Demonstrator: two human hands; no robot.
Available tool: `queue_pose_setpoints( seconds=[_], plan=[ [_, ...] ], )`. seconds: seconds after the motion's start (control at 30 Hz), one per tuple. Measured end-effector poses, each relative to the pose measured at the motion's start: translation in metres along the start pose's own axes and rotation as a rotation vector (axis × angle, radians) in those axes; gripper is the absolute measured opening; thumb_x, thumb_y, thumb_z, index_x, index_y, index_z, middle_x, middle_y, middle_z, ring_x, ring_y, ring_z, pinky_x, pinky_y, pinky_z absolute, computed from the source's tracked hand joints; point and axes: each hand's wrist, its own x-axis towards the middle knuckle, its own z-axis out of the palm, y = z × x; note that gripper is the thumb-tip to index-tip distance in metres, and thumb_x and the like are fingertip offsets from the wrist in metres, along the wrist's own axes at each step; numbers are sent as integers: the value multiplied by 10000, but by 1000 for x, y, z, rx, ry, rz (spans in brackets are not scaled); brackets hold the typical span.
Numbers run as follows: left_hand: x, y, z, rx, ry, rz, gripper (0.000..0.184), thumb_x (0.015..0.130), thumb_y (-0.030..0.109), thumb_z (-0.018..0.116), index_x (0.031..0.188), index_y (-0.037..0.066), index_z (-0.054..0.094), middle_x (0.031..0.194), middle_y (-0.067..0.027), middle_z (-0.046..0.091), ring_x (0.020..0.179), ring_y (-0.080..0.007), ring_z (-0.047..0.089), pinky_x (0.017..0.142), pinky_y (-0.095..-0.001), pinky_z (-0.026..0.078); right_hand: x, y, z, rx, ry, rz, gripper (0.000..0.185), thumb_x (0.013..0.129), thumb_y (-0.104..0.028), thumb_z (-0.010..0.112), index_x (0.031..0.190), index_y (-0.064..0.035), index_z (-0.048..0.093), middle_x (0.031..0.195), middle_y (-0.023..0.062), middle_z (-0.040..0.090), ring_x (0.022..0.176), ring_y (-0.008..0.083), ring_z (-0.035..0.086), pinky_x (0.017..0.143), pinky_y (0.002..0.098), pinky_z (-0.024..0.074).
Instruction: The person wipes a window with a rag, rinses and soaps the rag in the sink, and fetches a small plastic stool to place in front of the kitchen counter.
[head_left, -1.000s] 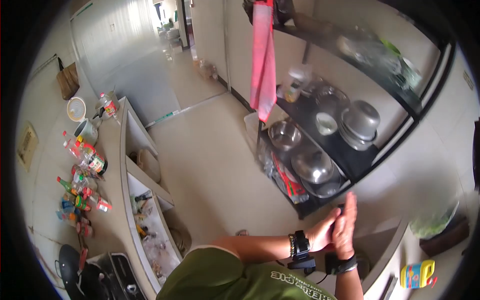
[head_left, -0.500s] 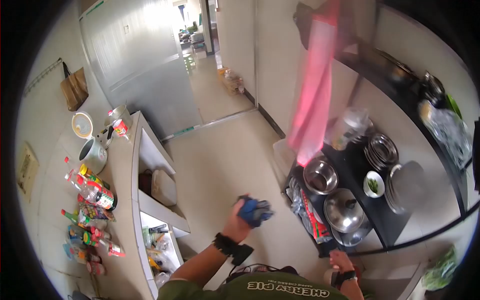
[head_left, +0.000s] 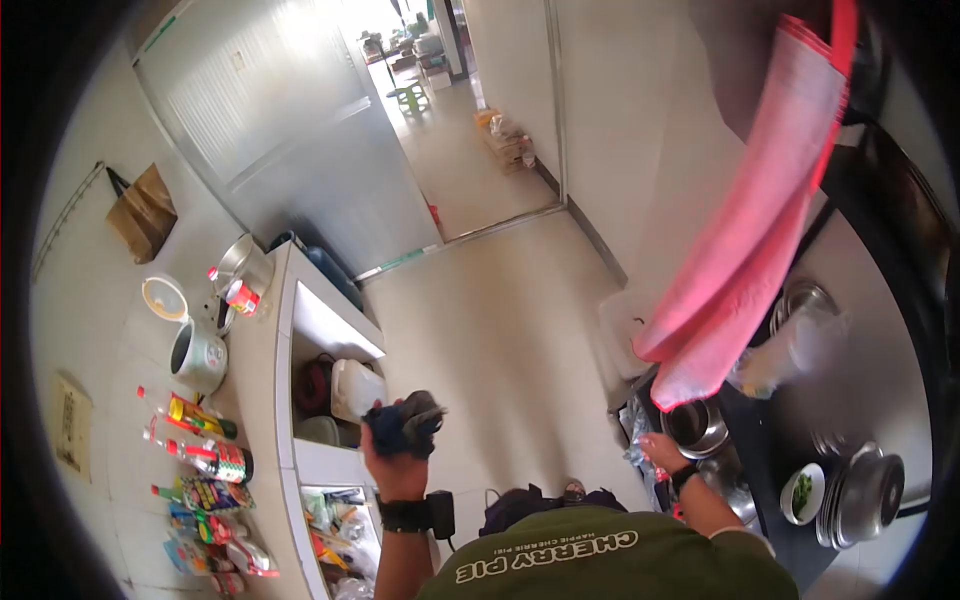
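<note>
My left hand (head_left: 393, 468), with a black strap and a small black box at the wrist, grips a crumpled dark blue and grey cloth (head_left: 408, 424) in front of the left counter's open shelves. On the right, my right hand (head_left: 664, 456) hangs beside the rack's front edge, near a steel pot (head_left: 712, 435) and some plastic packaging (head_left: 636, 425). Its fingers look loosely apart and nothing shows in them. A pink towel (head_left: 740, 250) hangs above the rack and partly covers the pots behind it.
Bottles (head_left: 215, 458), packets and a rice cooker (head_left: 200, 358) line the left counter (head_left: 262, 400). A white bowl of greens (head_left: 803, 493) and stacked steel bowls (head_left: 862, 500) stand on the right rack. Ahead, a sliding door (head_left: 290, 130) leaves a doorway onto another room.
My view has shifted, bringing the pink towel closer. My left hand has moved left with the cloth, towards the counter shelves. My right hand has come up alongside the rack's edge.
</note>
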Motion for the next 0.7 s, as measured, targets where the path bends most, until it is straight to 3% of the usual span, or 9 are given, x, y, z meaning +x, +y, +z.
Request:
queue_pose_setpoints(
  seconds=[0.07,0.1,0.13,0.2,0.3,0.43,0.53,0.63,0.7],
  plan=[
    [24,4,-12,11,-15,40,420,945,454,421,1271,201,497,1200,-81,580,1058,-260,587,766,-431,532,70,-19,-1,-181,-11,-130,320,881,-225,550,1084,10,628,949,180,674,851,254,661,760,349,513],
    [35,4,-13,10,26,55,398,947,443,421,1251,201,511,1192,-78,586,1036,-260,599,751,-421,539,94,-41,-5,-106,34,-206,315,869,-224,554,1087,-11,636,987,182,670,912,280,654,815,349,499],
    [49,6,-21,4,38,61,409,947,450,420,1265,205,501,1210,-79,574,1058,-265,584,781,-429,520,124,-52,-3,-44,-21,-136,325,870,-250,552,1092,-29,640,1016,194,657,947,293,641,832,356,490],
    [82,4,-39,-22,50,76,432,947,463,417,1293,213,481,1244,-79,551,1102,-274,553,841,-445,484,161,-122,-24,-82,-132,41,342,873,-277,538,1111,-52,636,1010,194,655,964,302,631,843,356,480],
    [149,4,-30,-35,109,72,419,937,469,433,1266,219,503,1208,-66,568,1076,-258,564,822,-445,492,245,-134,-32,-151,-60,-118,348,874,-294,527,1105,-59,637,984,195,656,935,325,630,827,378,482],
    [263,13,-1,-67,118,59,423,935,467,436,1259,206,513,1189,-71,578,1078,-266,566,816,-442,504,328,-144,-48,-282,96,-6,340,854,-297,539,1053,-46,651,966,190,655,899,362,616,813,422,479],
    [351,16,29,-35,-1,-15,427,936,455,443,1269,196,505,1196,-85,575,1090,-283,564,846,-458,501,363,-154,-73,-253,121,29,296,843,-273,517,1006,-64,648,948,216,628,911,397,588,811,463,461],
    [438,1,61,-14,-120,-94,423,942,427,444,1285,183,484,1235,-115,546,1140,-311,536,926,-488,466,406,-71,-65,-140,241,108,283,868,-273,522,1019,-65,641,870,202,655,785,363,630,668,458,497],
    [490,-17,93,-25,-118,-161,420,944,420,442,1287,180,478,1236,-116,547,1141,-299,537,907,-479,483,411,-77,-67,274,255,456,279,887,-294,523,1019,-70,627,806,162,650,689,310,632,555,422,492]
  ],
)
